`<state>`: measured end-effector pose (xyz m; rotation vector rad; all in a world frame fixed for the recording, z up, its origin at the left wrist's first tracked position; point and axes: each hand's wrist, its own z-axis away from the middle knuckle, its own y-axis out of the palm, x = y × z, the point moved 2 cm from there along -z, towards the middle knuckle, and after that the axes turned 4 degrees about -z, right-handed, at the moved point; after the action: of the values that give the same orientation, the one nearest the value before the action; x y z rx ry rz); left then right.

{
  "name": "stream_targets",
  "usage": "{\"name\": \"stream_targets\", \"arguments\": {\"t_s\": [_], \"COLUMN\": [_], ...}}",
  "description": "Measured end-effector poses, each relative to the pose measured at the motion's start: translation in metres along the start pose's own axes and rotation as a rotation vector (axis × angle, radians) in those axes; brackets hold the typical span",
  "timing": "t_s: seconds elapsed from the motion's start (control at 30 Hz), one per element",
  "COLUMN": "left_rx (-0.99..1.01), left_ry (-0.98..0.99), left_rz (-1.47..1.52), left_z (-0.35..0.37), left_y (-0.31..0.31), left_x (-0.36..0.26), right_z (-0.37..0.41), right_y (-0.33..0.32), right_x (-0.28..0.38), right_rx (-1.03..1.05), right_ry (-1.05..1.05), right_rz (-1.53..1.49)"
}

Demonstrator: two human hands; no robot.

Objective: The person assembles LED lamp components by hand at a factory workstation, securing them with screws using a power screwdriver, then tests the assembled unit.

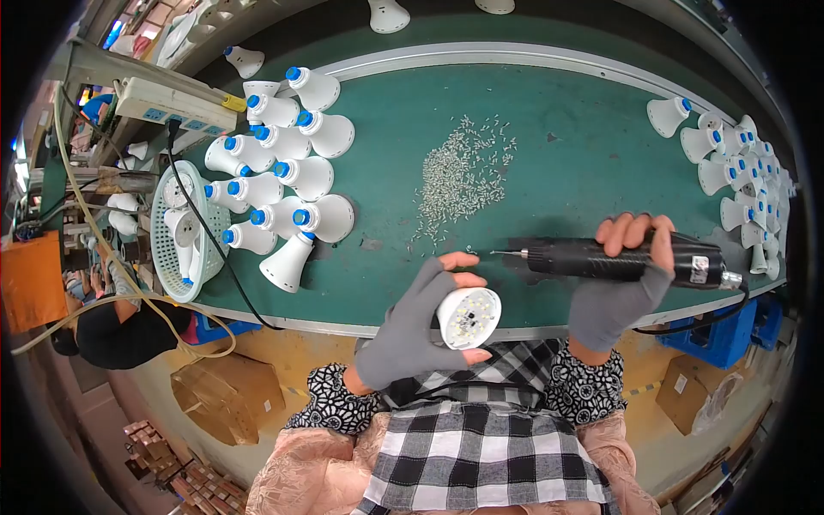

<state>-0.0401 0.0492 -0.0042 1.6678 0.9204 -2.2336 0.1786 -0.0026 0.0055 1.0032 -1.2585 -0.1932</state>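
My left hand (410,322), in a grey fingerless glove, is closed round a white LED bulb (469,318). The bulb's open face, with its round board of small LEDs, is turned up. My right hand (625,283), gloved the same way, grips a black electric screwdriver (592,257) lying level, its bit pointing left. The bit's tip is close to my left fingertips and apart from the bulb. Tiny screws (463,176) lie in a loose pile on the green table beyond my hands. Whether a screw sits on the bit is too small to tell.
White bulb housings with blue caps (305,178) stand and lie in a group at left; another group (738,163) is at right. A pale green basket (159,236) holds more parts. Cables run from a power strip (176,105). A person (129,330) is at far left.
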Motion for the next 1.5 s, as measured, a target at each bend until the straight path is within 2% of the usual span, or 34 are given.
{"name": "stream_targets", "arguments": {"t_s": [0.17,0.3,0.47,0.77,1.07,1.17,1.27,1.37,1.5], "left_rx": [0.075,0.086,0.096,0.115,0.163,0.188,0.211,0.213,0.162], "left_ry": [0.048,0.120,0.180,0.171,0.253,0.129,-0.267,-0.190,-0.308], "left_rz": [-0.061,-0.087,-0.184,-0.178,-0.223,0.110,0.783,0.738,0.648], "left_z": [-0.012,-0.013,-0.014,-0.012,-0.012,-0.012,-0.006,-0.006,0.000], "left_y": [0.012,0.021,0.023,0.025,0.025,0.027,0.033,0.039,0.039], "left_x": [-0.015,-0.018,-0.025,-0.024,-0.015,-0.006,0.002,0.011,0.008], "right_z": [0.000,0.001,0.005,0.006,0.001,0.002,0.004,0.006,0.013], "right_y": [-0.006,-0.014,-0.016,-0.017,-0.015,-0.015,-0.019,-0.017,-0.010], "right_x": [0.032,0.043,0.046,0.049,0.046,0.046,0.051,0.060,0.064], "right_rx": [-0.016,0.057,0.084,0.093,0.125,0.106,0.078,0.043,0.080], "right_ry": [-0.001,-0.017,-0.019,0.006,0.059,0.038,-0.007,-0.048,-0.051], "right_rz": [-0.086,-0.125,-0.160,-0.154,-0.135,-0.176,-0.192,-0.186,-0.228]}}
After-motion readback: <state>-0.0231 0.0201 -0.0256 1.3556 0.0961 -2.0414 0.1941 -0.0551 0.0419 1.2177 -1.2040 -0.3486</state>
